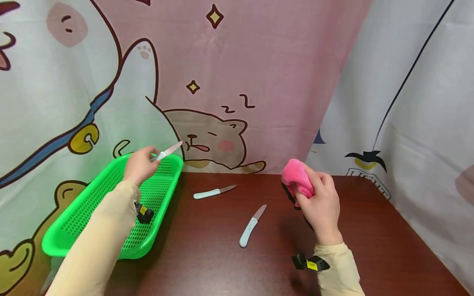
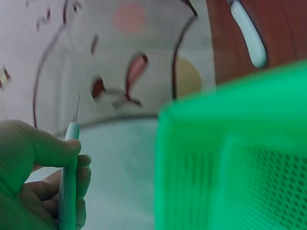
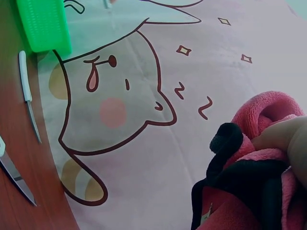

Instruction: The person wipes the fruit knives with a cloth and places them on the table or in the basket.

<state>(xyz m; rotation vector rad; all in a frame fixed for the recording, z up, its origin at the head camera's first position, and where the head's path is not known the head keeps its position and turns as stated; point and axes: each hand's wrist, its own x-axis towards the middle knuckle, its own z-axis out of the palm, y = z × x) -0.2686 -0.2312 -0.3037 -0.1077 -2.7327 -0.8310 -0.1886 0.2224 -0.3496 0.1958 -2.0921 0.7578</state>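
My left hand [image 1: 140, 165] grips a small knife [image 1: 167, 150] by its pale handle, above the far end of a green perforated basket [image 1: 173, 181]. The blade points right and slightly up. In the left wrist view, thumb and fingers wrap the knife handle [image 2: 68, 182]. Over the right part of the table, my right hand [image 1: 323, 201] holds a bunched pink cloth [image 1: 297, 179] with dark edging. Between the hands, two more knives with pale handles lie on the table: one farther back [image 1: 212, 193], the other nearer [image 1: 252, 228].
The dark red-brown table [image 1: 207, 263] ends at a cartoon-printed curtain [image 1: 281, 90] behind and a white one at the right. The basket fills the left side, its rim standing above the tabletop. A black band with a camera sits on each wrist.
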